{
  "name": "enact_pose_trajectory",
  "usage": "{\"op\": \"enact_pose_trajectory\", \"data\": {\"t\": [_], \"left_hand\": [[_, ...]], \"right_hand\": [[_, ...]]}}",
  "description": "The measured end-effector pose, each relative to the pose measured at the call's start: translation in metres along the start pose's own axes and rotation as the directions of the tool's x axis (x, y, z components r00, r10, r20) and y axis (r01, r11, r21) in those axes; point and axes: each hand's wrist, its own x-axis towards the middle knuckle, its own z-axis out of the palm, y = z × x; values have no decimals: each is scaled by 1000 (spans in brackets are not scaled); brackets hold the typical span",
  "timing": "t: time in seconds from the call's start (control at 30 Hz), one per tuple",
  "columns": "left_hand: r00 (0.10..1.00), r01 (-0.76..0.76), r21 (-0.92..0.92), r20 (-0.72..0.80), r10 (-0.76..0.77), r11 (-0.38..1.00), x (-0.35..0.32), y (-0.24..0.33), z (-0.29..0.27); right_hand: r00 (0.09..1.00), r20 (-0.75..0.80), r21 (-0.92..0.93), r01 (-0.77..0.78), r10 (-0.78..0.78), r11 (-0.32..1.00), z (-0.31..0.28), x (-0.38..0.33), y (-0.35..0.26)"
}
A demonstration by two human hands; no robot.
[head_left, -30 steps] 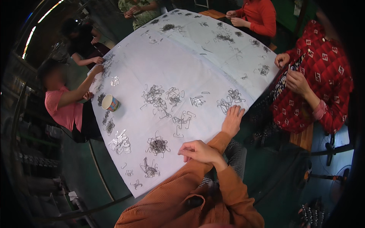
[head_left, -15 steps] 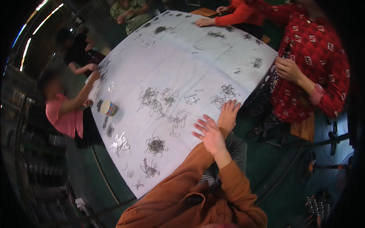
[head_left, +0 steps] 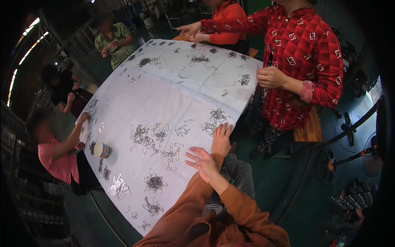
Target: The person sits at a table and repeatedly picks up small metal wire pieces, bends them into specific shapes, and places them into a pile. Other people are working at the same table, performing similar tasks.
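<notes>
My forearms cross at the near right edge of the white-covered table [head_left: 123, 103]. My left hand [head_left: 221, 140] lies at that edge, fingers stretched out, beside a small pile of bent wire hooks [head_left: 210, 126]. Over my left forearm rests my right hand [head_left: 203, 164], its fingers spread and holding nothing. Near its fingertips is a loose group of larger wire hooks [head_left: 173, 152]. Farther left lie a tangled heap of hooks [head_left: 142, 136] and a small cluster of shiny metal pieces [head_left: 181, 131]. Closer to me sits a dark round pile of hooks [head_left: 154, 182].
A paper cup [head_left: 102, 150] stands near the left edge, above bright flat metal strips [head_left: 119, 186]. Several people surround the table; one in a red patterned shirt [head_left: 304, 61] stands at the right, pointing across it. A wooden stool [head_left: 308, 126] and a fan [head_left: 368, 153] are farther right.
The view has tilted up and shifted right. The person in the red patterned shirt now has an arm stretched out over the far side. My hands keep their crossed pose.
</notes>
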Motion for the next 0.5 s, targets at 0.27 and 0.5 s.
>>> {"op": "enact_pose_trajectory", "data": {"t": [0.27, 0.5], "left_hand": [[1000, -2, 42, 0, 2, 999, -2, -4, 2], [998, 38, 35, 42, -40, 999, 2, 0, -5]], "right_hand": [[990, 83, -22, -112, 113, 993, -2, -2, -5], [988, 98, -77, -109, 117, 991, -6, 1, -8]]}}
